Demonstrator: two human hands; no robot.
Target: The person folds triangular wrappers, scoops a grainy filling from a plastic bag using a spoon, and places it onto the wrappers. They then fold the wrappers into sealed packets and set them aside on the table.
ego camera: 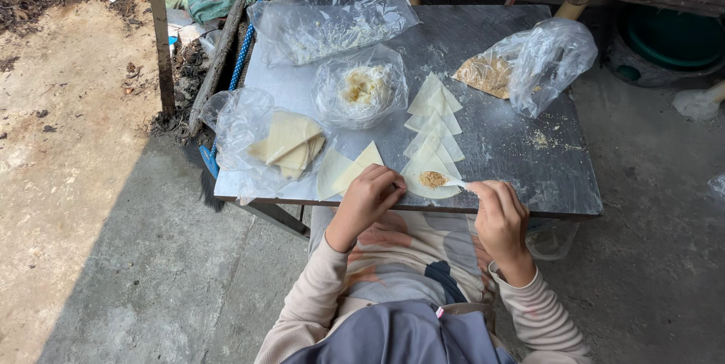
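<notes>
While the left hand (368, 199) presses the wrapper (430, 175), the right hand (498, 217) pinches a filling-tipped spoon (453, 181) over it.

You have only one view, from the camera on the head. It looks almost straight down and a little forward, from well above the counter (529, 152). The whole counter fits in the picture, with the concrete floor (113, 243) on the left and right of it. Your own arms and lap fill the lower edge.
</notes>
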